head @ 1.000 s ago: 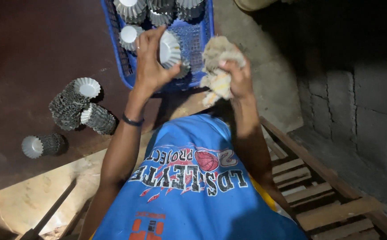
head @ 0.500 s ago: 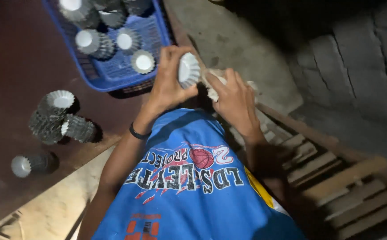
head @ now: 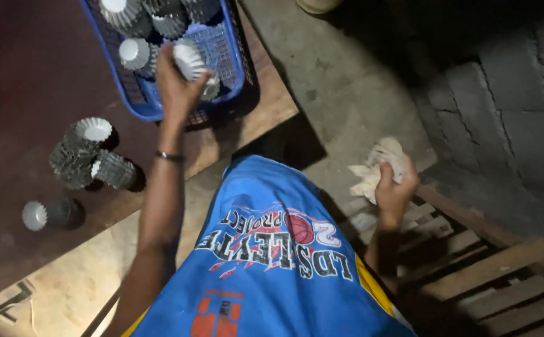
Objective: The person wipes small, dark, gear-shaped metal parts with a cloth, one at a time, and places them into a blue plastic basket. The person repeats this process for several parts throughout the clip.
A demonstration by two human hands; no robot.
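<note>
My left hand (head: 177, 87) is stretched out over the blue plastic basket (head: 237, 59) and grips a fluted metal baking mould (head: 190, 59) by its rim. Several more fluted moulds (head: 136, 53) lie inside the basket. My right hand (head: 394, 190) is down at my right side, closed on a crumpled pale cloth (head: 378, 167), well apart from the basket. A thin bracelet (head: 169, 156) is on my left wrist.
Stacks of fluted moulds (head: 88, 153) lie on the dark table (head: 22, 75) to the left, one stack (head: 47, 214) apart nearer me. A wooden slatted pallet (head: 472, 274) is at lower right; concrete floor (head: 347, 81) beyond the table edge.
My hands have parted: the left carried the mould out over the basket, the right dropped to my right side with the cloth. The view shifted.
</note>
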